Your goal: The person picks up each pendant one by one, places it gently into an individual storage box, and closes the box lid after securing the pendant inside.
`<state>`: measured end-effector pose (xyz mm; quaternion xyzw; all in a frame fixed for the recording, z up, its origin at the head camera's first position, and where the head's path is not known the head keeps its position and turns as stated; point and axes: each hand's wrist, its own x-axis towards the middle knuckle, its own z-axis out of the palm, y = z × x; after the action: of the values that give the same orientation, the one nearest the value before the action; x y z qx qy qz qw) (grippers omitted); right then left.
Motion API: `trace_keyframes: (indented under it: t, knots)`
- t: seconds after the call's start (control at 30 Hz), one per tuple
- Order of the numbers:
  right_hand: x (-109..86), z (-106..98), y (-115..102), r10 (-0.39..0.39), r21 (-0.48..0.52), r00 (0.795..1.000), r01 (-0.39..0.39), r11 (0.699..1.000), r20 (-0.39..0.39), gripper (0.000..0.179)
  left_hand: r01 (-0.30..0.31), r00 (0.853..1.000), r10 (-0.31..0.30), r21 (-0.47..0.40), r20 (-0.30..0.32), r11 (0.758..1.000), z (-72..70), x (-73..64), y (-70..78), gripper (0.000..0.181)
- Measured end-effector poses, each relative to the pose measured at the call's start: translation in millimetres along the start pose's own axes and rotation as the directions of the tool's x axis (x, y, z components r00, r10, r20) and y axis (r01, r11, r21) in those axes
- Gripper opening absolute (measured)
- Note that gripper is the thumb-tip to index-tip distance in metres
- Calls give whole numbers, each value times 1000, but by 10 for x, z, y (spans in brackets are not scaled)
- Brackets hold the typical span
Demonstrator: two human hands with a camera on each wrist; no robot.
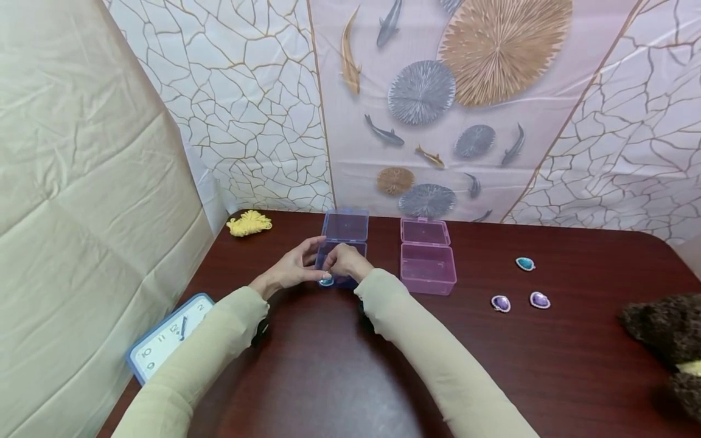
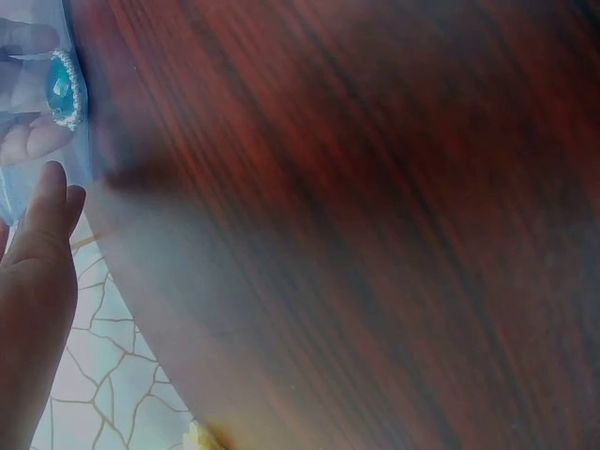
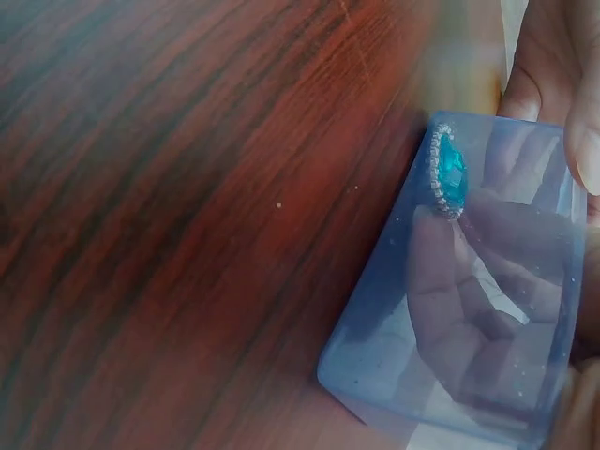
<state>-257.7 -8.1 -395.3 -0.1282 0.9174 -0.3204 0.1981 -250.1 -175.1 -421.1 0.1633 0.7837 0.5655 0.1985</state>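
Observation:
A clear blue plastic box (image 1: 358, 249) stands on the table with its lid tipped back. My left hand (image 1: 292, 267) holds it at the left side, thumb along the front and fingers toward the back. My right hand (image 1: 346, 261) reaches down inside, fingers curled. Through the box wall in the right wrist view, its thumb and finger pinch the lower end of a teal gem charm (image 3: 452, 173) with a beaded white border. The same charm (image 2: 63, 89) shows close against the wall in the left wrist view.
A pink box (image 1: 427, 267) stands lid-up to the right. Farther right lie another teal charm (image 1: 526, 263) and two purple heart charms (image 1: 501, 303). Yellow yarn (image 1: 249, 224) sits back left, a clock board (image 1: 175, 334) front left. Brown fuzzy material (image 1: 665, 328) is at the right edge.

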Motion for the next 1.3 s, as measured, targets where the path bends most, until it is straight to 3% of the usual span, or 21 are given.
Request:
trace_keyframes:
  t: [0.3,0.4,0.47,0.57,0.63,0.73,0.83,0.9,0.97,1.03,1.17,1.3]
  knots:
    - [-32,19,25,-28,5,998,28,1000,-48,12,-12,1000,12,0,14,1000,24,2,-24,85]
    - [-77,-10,42,-69,69,990,78,995,-122,15,-7,1000,7,-6,17,1000,32,-17,-21,85]
    - [-140,-84,54,-85,180,980,117,977,-177,16,-2,1000,2,-7,10,1000,28,-31,-21,85]
    - [-268,-313,140,-116,351,955,212,912,-274,19,3,1000,-3,4,-8,1000,12,-45,-21,85]
    - [-376,-552,281,-98,428,934,248,869,-343,22,16,1000,-16,13,-23,1000,-1,-51,-19,85]
    - [-546,-950,677,-16,452,875,265,852,-483,25,19,999,-19,21,-29,1000,-22,-53,-14,86]
    - [-735,-1267,1234,150,519,793,231,823,-591,28,15,999,-14,24,-30,1000,-33,-56,-10,86]
    - [-884,-1389,1619,261,569,746,188,801,-613,31,12,1000,-12,24,-25,1000,-33,-59,-13,86]
    - [-1042,-1457,1966,358,600,718,103,793,-597,35,10,1000,-10,18,-18,1000,-30,-63,-18,86]
    - [-1198,-1491,2239,433,586,695,-20,810,-574,38,13,1000,-12,10,-15,1000,-18,-65,-18,86]
    - [-1414,-1522,2580,487,506,679,-194,840,-549,40,7,1000,-7,6,-14,1000,14,-51,-5,86]
    - [-1519,-1536,2707,474,466,714,-231,854,-515,41,-4,1000,4,9,-10,1000,50,-28,15,85]
